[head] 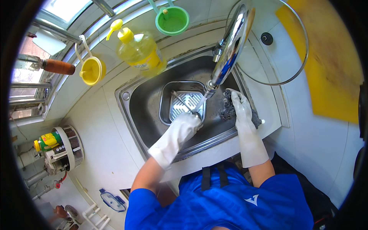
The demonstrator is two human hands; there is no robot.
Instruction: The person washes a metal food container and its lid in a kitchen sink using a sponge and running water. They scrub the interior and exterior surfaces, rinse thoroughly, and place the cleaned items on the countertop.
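Both hands wear white rubber gloves. My left hand is closed round a slim metal utensil under the running water of the chrome faucet. Its exact kind cannot be told. Below it, a square metal tray with a slotted base rests in the stainless steel sink. My right hand is at the sink's right edge, its fingers on a dark grey scrubbing cloth or mesh; part of this material shows on the other side of the hand.
A yellow dish soap bottle stands behind the sink. Yellow and green plastic cups hang near the window. To the right are a round glass lid and a yellow cutting board. The faucet arches over the sink.
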